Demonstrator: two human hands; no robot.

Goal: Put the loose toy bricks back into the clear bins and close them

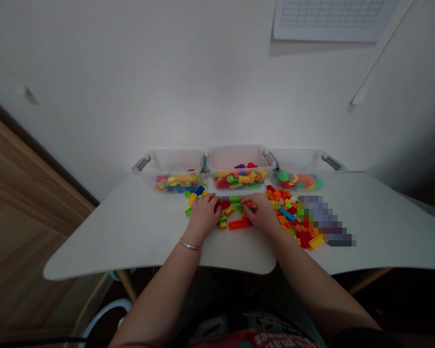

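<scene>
A row of green and purple building bricks [234, 199] spans the gap between my two hands. At its left end, my left hand [204, 215], with a bracelet at the wrist, has its fingers curled closed around the bricks. My right hand [261, 211] closes on the right end, its thumb and fingers bent inward. Just below the row lie a long red brick [239, 224], an orange-yellow brick [228, 210] and a small yellow brick [223, 225]. The fingertips partly cover the ends of the row.
Three clear bins line the wall: the left bin [174, 159] and middle bin [235, 153] contain bricks, the right bin [297, 158] rounder pieces. A loose brick pile [304, 237] spreads right of my right hand, beside a blurred-out patch [324, 220]. The white table [105, 237] has a curved front edge.
</scene>
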